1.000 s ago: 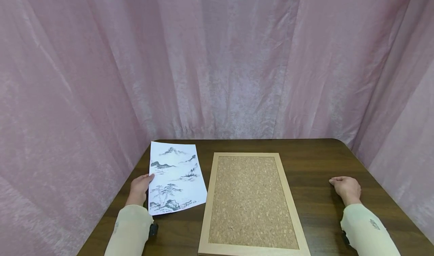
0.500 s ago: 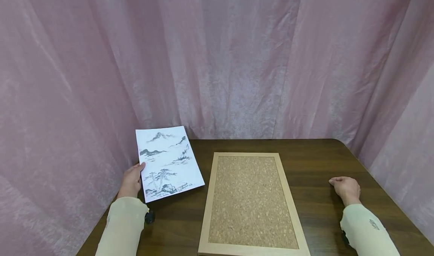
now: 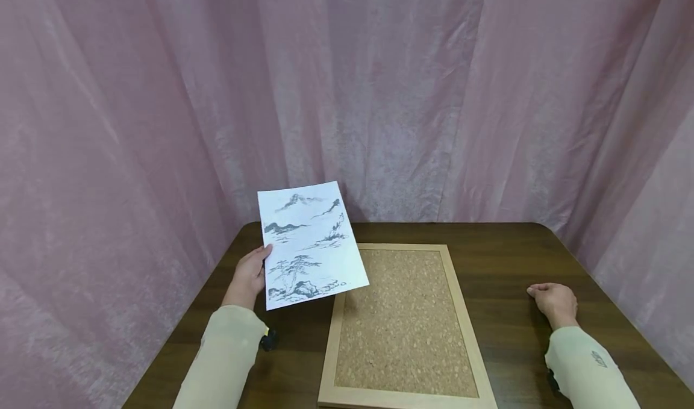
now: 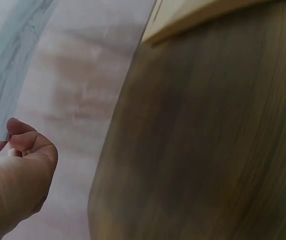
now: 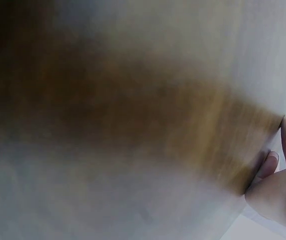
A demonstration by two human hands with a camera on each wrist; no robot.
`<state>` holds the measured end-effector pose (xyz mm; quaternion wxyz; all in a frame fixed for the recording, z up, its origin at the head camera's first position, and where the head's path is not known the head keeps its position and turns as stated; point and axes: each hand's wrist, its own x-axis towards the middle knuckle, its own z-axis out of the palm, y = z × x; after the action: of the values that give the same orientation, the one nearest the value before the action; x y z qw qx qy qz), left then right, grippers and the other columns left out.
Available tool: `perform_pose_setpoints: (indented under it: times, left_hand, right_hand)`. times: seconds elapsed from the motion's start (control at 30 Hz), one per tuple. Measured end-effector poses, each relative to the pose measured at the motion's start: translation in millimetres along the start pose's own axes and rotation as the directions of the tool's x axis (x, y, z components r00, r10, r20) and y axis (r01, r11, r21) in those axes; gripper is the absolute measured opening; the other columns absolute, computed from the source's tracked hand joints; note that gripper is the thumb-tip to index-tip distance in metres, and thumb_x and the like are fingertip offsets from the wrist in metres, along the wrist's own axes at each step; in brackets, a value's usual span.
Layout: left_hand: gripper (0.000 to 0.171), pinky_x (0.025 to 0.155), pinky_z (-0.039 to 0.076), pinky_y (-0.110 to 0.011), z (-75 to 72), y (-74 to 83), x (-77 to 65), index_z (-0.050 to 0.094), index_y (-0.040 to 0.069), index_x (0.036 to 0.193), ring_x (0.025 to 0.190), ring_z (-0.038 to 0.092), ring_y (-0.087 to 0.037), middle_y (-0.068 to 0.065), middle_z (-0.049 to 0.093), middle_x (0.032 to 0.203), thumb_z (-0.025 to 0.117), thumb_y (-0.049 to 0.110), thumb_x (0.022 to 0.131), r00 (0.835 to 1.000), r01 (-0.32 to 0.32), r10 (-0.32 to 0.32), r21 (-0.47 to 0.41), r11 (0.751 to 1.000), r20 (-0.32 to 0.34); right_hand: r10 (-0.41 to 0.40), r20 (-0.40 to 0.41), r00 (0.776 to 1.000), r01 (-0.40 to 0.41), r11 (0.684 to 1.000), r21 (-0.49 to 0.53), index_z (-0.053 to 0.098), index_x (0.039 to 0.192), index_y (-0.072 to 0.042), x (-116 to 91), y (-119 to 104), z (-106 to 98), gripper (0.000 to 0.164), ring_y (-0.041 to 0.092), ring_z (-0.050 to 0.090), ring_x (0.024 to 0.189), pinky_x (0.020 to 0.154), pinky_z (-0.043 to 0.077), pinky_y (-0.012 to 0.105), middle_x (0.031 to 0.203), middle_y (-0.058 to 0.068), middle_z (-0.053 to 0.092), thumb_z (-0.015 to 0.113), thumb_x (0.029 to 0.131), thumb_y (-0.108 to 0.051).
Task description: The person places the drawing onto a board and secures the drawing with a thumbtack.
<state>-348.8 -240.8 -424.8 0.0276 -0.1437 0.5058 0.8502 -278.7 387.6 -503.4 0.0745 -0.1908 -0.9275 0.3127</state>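
The left hand (image 3: pixel 252 270) pinches a sheet of paper (image 3: pixel 352 258) by its left edge, about halfway along, with the thumb on the printed face. The sheet is held up off the surface (image 3: pixel 504 252), extending to the right of that hand and beyond it. It is white and rectangular, nearly flat, turned slightly askew, and its face carries a landscape in grey and black ink tones. A misty mountain peak (image 3: pixel 296 200) stands at the end farthest from the person. Just beyond the thumb lies a low dark hill (image 3: pixel 282 228); across from it, near the far side edge, a slope bears small trees. Closer to the person than the thumb, spreading trees (image 3: pixel 295 267) rise over dark rocks (image 3: pixel 306 288) that run along the near edge. Much of the paper between these motifs is plain white.

Seen from the head, the sheet's right part overlaps the far left corner of a cork board (image 3: pixel 406 318) in a pale wooden frame, which lies between the two hands. The right hand (image 3: pixel 554 303) rests on the surface well apart from the sheet, fingers loosely bent and holding nothing.
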Motion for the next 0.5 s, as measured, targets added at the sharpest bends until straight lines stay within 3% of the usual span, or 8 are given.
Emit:
perform_pose_setpoints:
  times: [0.1,0.27,0.5]
  left_hand:
    - [0.029,0.072,0.049,-0.027,1.1,-2.9,1.2,0.047,0.003,0.118,0.081,0.060,-0.013,-0.002,0.062,0.090,0.055,0.009,0.091,1.000,-0.018,0.018,-0.018,1.000,-0.021]
    - [0.034,0.072,0.050,-0.031,28.3,-26.2,2.7,0.047,0.000,0.122,0.082,0.062,-0.017,-0.006,0.064,0.093,0.057,0.009,0.090,1.000,0.011,-0.011,-0.004,1.000,0.006]
    - [0.034,0.069,0.050,-0.029,60.2,-53.8,-2.6,0.051,-0.001,0.118,0.081,0.061,-0.017,-0.008,0.062,0.096,0.060,0.012,0.088,0.999,0.010,-0.013,0.089,0.996,0.036]
  right_hand:
    - [-0.060,0.043,0.997,0.059,0.998,0.012,0.067,0.096,0.003,31,-24,20,0.031,0.048,0.044,0.101,0.085,0.030,0.053,0.111,0.029,0.054,0.055,0.089,-0.025]
    - [-0.074,0.038,0.996,0.074,0.997,0.008,0.067,0.096,0.003,30,-26,20,0.029,0.048,0.045,0.100,0.084,0.031,0.053,0.110,0.028,0.055,0.055,0.089,-0.023]
    - [-0.090,0.036,0.995,0.090,0.996,0.002,0.067,0.096,0.003,31,-25,22,0.029,0.048,0.046,0.100,0.085,0.030,0.054,0.109,0.027,0.056,0.055,0.089,-0.023]
